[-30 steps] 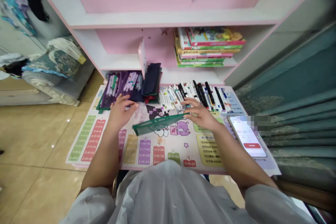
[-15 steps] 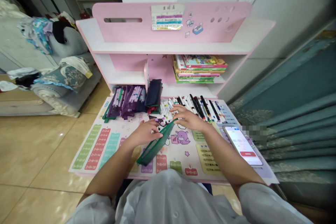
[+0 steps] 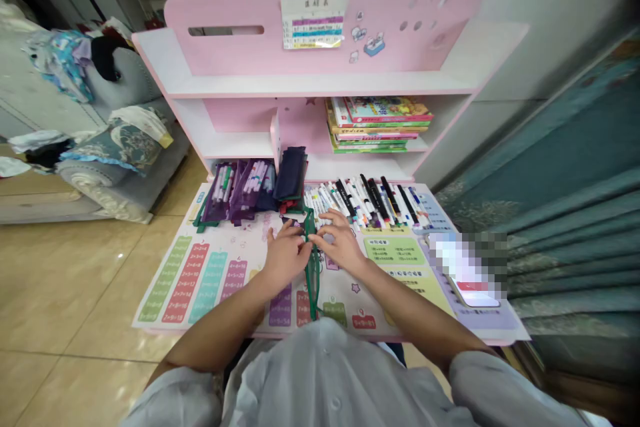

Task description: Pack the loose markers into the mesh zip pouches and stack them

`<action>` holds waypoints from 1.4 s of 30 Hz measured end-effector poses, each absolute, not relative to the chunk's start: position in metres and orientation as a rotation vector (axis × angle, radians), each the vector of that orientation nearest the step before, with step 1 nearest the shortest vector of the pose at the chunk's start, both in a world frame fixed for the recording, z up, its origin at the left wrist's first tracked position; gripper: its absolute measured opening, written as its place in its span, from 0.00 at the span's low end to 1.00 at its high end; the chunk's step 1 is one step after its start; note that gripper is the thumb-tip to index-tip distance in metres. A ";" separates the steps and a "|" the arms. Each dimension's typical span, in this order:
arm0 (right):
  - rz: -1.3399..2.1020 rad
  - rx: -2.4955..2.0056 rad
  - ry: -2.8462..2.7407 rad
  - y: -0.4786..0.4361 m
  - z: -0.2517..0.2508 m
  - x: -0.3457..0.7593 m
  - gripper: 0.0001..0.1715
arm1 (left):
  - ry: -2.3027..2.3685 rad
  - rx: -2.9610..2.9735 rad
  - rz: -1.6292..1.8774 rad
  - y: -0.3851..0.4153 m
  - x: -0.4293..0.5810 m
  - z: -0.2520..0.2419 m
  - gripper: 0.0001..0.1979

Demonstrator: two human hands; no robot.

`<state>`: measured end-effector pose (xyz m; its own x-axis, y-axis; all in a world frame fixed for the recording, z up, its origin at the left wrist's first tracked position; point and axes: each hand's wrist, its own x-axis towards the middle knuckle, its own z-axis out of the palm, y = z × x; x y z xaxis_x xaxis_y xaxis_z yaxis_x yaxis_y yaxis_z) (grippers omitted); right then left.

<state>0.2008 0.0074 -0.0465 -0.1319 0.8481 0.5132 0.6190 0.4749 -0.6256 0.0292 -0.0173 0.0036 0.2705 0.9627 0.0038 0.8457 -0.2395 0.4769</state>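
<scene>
Both hands meet at a green mesh zipper pouch [image 3: 313, 273], which stands on edge over the desk mat, its long side pointing toward me. My left hand [image 3: 289, 255] grips its left side near the top, thumb and fingers closed on the edge. From the right, my right hand [image 3: 340, 240] pinches the same edge, fingertips close to the left thumb. Whether anything lies inside the pouch cannot be made out. Just beyond the hands lies a row of white and black marker pens [image 3: 370, 200].
Purple mesh pouches [image 3: 245, 193] with pens inside lie at the back left, beside a stack of dark blue pouches [image 3: 291, 173]. Books [image 3: 380, 125] are piled on the pink shelf [image 3: 320, 85]. A phone [image 3: 475, 283] rests at the desk's right edge.
The green pouch has swung from a slant to nearly straight toward me. My left hand has moved onto it, and my right hand has come lower and closer to the left.
</scene>
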 end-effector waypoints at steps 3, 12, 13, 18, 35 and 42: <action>0.328 -1.280 -1.864 0.005 -0.054 0.200 0.10 | 1.682 2.199 0.349 -0.017 0.029 0.003 0.14; 0.336 -1.315 -1.925 0.009 -0.058 0.208 0.08 | 1.781 2.236 0.211 0.000 0.009 0.006 0.14; 0.320 -1.321 -1.927 0.011 -0.055 0.210 0.10 | 1.781 2.232 0.198 0.001 0.008 0.005 0.14; 0.007 -1.600 -1.776 0.037 -0.037 0.230 0.14 | 1.741 2.229 0.171 0.000 0.008 0.006 0.15; -0.099 -2.002 -1.789 0.058 -0.043 0.239 0.10 | 1.720 2.175 0.240 -0.004 0.012 0.007 0.18; 0.080 -1.531 -1.735 0.017 -0.017 0.224 0.09 | 1.734 2.179 0.227 -0.001 0.011 0.003 0.19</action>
<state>0.2244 0.0165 -0.0173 0.0563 0.8565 0.5131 0.8058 0.2645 -0.5298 0.0111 -0.0009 0.0032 0.2399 0.9668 -0.0882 0.9114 -0.1930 0.3635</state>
